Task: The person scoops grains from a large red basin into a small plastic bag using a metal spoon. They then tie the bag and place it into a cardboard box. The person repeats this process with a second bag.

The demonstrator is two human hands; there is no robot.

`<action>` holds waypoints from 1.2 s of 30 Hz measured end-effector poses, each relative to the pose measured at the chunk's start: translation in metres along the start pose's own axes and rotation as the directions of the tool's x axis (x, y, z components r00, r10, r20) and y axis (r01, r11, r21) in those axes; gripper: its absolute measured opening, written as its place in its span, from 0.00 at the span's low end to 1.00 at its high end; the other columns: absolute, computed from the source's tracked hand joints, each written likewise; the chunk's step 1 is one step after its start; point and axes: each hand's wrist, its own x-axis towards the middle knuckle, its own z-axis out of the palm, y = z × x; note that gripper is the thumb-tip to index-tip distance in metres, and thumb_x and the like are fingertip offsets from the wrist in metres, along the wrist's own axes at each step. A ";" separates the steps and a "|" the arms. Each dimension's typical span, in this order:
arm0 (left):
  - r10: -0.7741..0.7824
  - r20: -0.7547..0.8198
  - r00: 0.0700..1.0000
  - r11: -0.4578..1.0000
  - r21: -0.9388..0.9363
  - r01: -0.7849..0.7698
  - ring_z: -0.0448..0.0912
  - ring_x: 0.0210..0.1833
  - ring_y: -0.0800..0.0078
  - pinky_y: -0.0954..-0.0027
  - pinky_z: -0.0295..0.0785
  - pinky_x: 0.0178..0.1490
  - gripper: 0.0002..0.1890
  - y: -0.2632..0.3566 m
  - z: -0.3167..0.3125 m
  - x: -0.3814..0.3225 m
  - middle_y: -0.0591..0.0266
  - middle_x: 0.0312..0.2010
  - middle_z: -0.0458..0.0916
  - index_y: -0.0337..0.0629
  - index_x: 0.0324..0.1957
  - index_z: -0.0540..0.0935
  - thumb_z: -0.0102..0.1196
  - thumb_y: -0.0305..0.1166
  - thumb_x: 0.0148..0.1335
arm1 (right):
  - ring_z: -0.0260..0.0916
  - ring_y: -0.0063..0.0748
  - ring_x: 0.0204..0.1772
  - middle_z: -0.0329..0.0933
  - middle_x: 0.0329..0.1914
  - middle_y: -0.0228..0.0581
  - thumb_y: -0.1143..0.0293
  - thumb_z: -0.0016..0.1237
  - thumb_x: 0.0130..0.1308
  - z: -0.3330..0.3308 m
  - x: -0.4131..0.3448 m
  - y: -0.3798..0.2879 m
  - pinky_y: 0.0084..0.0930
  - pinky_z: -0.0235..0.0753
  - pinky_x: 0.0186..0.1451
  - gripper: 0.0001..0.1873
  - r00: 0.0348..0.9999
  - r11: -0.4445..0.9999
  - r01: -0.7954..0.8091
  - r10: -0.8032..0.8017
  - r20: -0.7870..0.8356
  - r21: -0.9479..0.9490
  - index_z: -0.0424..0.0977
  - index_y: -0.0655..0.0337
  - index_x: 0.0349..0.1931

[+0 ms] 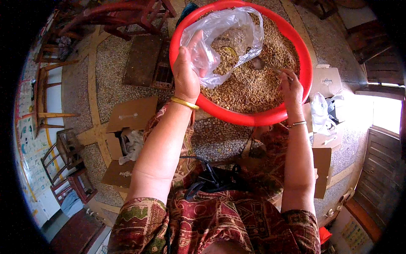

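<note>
A large red plastic basin (253, 119) stands before me, filled with light brown grain-like pieces (250, 93). My left hand (187, 74) is at its left rim and holds a clear plastic bag (207, 35). Some of the fingers are inside the bag and show through the film. The bag's mouth gapes towards me, with some of the pieces and a yellowish curved edge visible in it. My right hand (290, 85) is over the basin's right side, gripping a metal spoon (259, 63) by its handle. The spoon's bowl lies close to the bag's right edge, over the pieces.
An open cardboard box (131, 116) with white plastic inside stands on the left. Another cardboard box (322, 171) and white plastic bags (323, 111) are on the right. Wooden chairs (68, 155) line the left, and a red-brown chair (127, 16) is beyond. Black straps (209, 181) lie at my lap.
</note>
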 end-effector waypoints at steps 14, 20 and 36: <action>-0.015 0.037 0.999 0.997 0.073 0.012 0.69 0.28 0.85 0.85 0.56 0.23 0.35 -0.001 -0.003 0.001 0.71 0.30 0.75 0.44 0.56 0.69 0.30 0.62 0.59 | 0.64 0.18 0.18 0.70 0.18 0.31 0.62 0.41 0.62 -0.022 0.002 -0.008 0.16 0.64 0.21 0.13 0.975 0.875 -0.092 0.176 -0.134 0.476 0.73 0.62 0.30; -0.017 0.038 0.999 0.997 0.076 0.014 0.68 0.27 0.85 0.85 0.55 0.23 0.35 -0.001 -0.002 0.000 0.70 0.29 0.74 0.44 0.56 0.68 0.30 0.62 0.60 | 0.61 0.19 0.19 0.68 0.18 0.32 0.62 0.39 0.63 -0.042 0.000 -0.024 0.17 0.63 0.22 0.14 0.912 0.893 0.083 0.111 -0.394 0.443 0.71 0.64 0.30; -0.017 -0.015 1.000 0.999 0.048 0.018 0.65 0.28 0.87 0.85 0.58 0.27 0.34 0.000 0.003 -0.001 0.74 0.29 0.71 0.42 0.55 0.69 0.31 0.59 0.61 | 0.70 0.20 0.25 0.75 0.33 0.33 0.68 0.46 0.61 0.031 -0.028 -0.056 0.17 0.70 0.29 0.11 0.951 0.957 0.224 -0.256 0.173 0.183 0.72 0.61 0.42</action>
